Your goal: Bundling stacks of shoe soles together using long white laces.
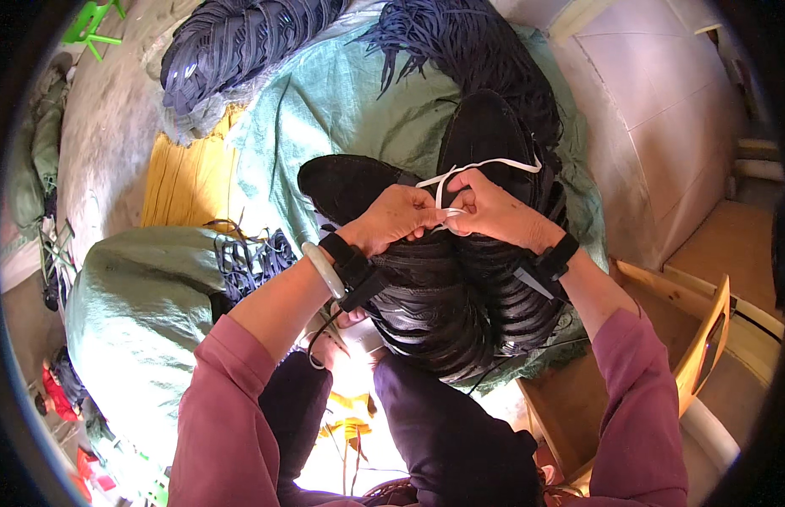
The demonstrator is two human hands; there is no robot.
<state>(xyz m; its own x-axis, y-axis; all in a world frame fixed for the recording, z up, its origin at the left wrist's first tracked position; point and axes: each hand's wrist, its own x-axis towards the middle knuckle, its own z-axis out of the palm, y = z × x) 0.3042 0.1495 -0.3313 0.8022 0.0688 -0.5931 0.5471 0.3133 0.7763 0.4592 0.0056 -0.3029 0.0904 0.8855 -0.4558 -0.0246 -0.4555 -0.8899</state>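
Observation:
Two tight stacks of black, shoe-shaped pieces stand side by side in front of me, the left stack (346,188) and the right stack (485,131). A thin white strap (504,161) loops over the right stack and runs down between my fingers. My left hand (394,218) is closed, its thumb and fingers pinching the strap above the gap between the stacks. Just to its right, almost touching it, my right hand (502,209) pinches the strap too, with a small loop standing up between them. The lower layers (426,300) fan out below my wrists.
Green woven sheeting (325,106) lies under the stacks. Dark bundled pieces (257,42) and a stack with loose strips (494,46) lie beyond. A full pale-green sack (134,279) sits at left, near a yellow wooden surface (185,182). An open wooden drawer (705,346) juts out at right.

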